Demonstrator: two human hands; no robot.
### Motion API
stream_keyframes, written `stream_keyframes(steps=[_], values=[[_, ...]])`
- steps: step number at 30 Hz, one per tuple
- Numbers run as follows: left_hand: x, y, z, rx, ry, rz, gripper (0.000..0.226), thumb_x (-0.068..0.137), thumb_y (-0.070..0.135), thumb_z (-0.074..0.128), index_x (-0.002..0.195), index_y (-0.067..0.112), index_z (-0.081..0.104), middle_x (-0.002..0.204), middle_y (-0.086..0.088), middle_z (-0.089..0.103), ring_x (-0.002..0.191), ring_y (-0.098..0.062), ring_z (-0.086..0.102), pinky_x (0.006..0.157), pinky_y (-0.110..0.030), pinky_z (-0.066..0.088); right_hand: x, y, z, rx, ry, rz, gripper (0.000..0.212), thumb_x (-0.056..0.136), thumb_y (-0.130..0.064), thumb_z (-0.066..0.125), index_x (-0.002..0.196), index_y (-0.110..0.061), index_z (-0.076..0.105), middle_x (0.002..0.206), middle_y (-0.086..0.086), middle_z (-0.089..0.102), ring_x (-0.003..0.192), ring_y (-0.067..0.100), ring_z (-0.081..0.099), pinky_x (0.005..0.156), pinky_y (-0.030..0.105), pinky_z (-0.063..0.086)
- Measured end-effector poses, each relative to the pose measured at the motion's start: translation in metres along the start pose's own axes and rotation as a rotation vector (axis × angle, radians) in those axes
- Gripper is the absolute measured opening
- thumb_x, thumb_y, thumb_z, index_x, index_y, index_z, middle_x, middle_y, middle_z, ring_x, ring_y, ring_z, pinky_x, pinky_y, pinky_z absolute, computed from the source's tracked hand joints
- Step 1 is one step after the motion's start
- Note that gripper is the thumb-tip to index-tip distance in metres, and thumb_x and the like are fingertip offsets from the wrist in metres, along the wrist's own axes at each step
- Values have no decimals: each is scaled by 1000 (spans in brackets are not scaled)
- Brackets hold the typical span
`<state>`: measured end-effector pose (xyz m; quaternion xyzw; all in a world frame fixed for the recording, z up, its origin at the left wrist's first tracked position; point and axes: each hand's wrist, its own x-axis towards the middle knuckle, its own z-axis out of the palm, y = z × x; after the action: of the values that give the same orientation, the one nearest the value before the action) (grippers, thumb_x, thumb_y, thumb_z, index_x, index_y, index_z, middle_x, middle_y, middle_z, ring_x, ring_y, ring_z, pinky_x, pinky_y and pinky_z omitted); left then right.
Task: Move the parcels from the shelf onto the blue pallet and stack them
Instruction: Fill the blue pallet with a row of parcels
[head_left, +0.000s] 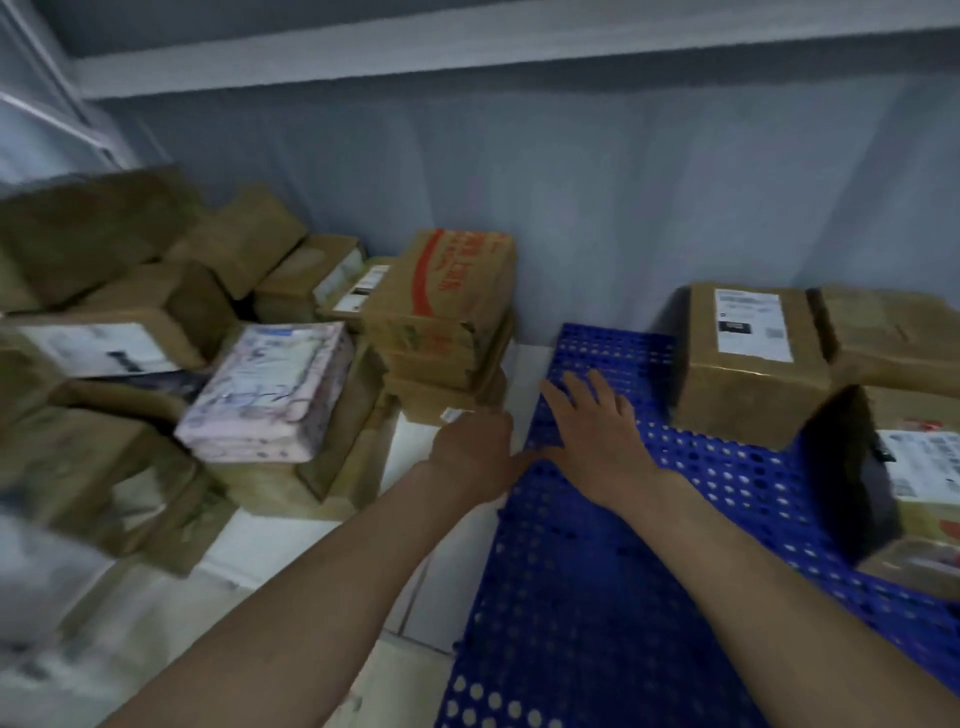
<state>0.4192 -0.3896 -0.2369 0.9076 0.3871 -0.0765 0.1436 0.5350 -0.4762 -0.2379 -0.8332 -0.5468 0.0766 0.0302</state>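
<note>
The blue perforated pallet (623, 597) lies on the floor at right. Cardboard parcels stand on its far right part: a labelled brown box (748, 364), another brown box (893, 332) behind it, and a dark-sided box (914, 467) nearer to me. My right hand (592, 426) hovers with spread fingers over the pallet's left part, holding nothing. My left hand (472, 447) reaches toward the foot of a stack of flat cartons (441, 379) topped by a red-printed box (457, 280); its fingers are hidden behind the back of the hand.
A heap of brown parcels (104, 312) and a pale pink soft package (270, 389) fills the left side on the white floor (311, 545). A grey-blue wall (571, 182) closes the back. The left edge is blurred.
</note>
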Motion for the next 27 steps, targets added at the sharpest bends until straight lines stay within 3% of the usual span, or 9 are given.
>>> stream_keyframes(steps=[3,6,11,13,16,19,22,25,27], values=[[-25,-36,-10,-1,111,-18,61,94,54,46,140,15,42,143,-4,45,128,-21,44,105,-31,36,-2,-39,-3,69,-45,-47,76,98,-40,45,152,-24,-5,161,3,-2,147,31,-5,117,47,6],[-54,-65,-24,-5,253,11,52,94,47,50,137,17,45,140,-2,48,125,-18,47,101,-24,35,-7,-74,-7,112,-21,-99,75,97,-36,48,152,-23,-1,160,3,0,147,30,-1,117,48,7],[-86,-115,-38,25,306,-35,45,93,50,49,124,18,54,125,-4,58,111,-20,57,83,-26,42,-11,-132,-14,163,32,-179,66,96,-35,51,150,-20,16,153,3,24,140,27,20,113,41,19],[-100,-132,-46,14,354,-37,46,94,48,48,127,18,54,125,-5,58,115,-23,56,87,-29,43,-10,-155,-15,191,79,-216,60,96,-33,50,148,-18,26,148,5,34,135,27,30,110,40,27],[-124,-159,-65,11,475,-37,43,97,42,42,129,16,55,128,-8,57,119,-25,53,94,-32,42,-9,-196,-21,250,192,-281,42,94,-24,53,134,-11,46,132,10,47,124,30,42,100,38,36],[-148,-186,-83,-8,571,2,49,97,40,25,116,14,62,121,-7,61,112,-24,56,89,-33,44,-9,-239,-24,275,230,-330,34,92,-16,55,125,-11,53,126,12,48,118,30,43,93,39,39],[-165,-222,-92,-102,633,-68,31,96,33,49,116,13,63,118,-6,62,108,-24,58,85,-32,45,-9,-277,-21,297,240,-396,33,92,-14,54,125,-9,54,126,13,47,121,31,41,93,40,39],[-181,-266,-90,-140,675,-174,23,93,33,53,108,18,63,112,-1,61,102,-22,59,76,-29,43,-10,-314,-14,260,134,-442,35,95,-16,50,130,-11,49,132,9,43,126,27,38,100,35,34],[-189,-296,-88,-141,647,-260,23,93,29,53,111,16,61,113,-2,59,104,-22,58,81,-31,45,-6,-336,-6,212,88,-453,41,94,-24,52,133,-12,45,137,8,43,128,26,38,104,34,32]])
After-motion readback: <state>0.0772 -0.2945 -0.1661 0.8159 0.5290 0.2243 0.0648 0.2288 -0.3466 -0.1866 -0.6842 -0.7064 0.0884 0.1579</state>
